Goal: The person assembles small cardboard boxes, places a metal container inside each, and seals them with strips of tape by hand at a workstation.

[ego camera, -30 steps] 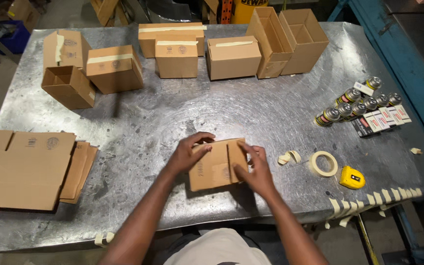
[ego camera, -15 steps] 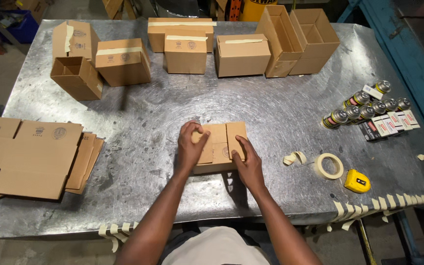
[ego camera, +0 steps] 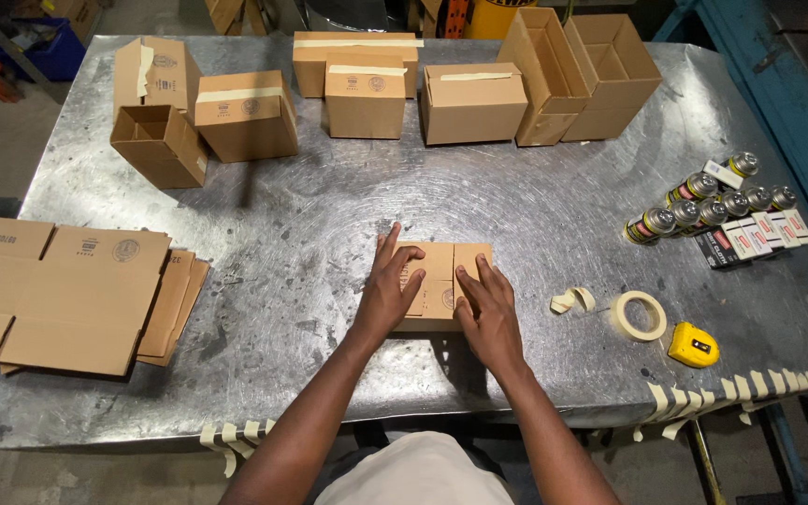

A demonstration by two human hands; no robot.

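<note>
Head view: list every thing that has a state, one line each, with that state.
small cardboard box: flaps folded shut, untaped, pressed flat by both hands
left hand: open, palm down on the box
right hand: open, fingers on the flaps
flat cartons: unfolded, stacked
taped boxes: closed, sealed with tape
open boxes: flaps open
tape roll: lying flat
spray cans: lying down

Head view: single camera, worn high, facing steeply down and forward over the steel table point(ego camera: 554, 201); near edge close, far row of cardboard boxes point(ego camera: 474, 101) distant.
</note>
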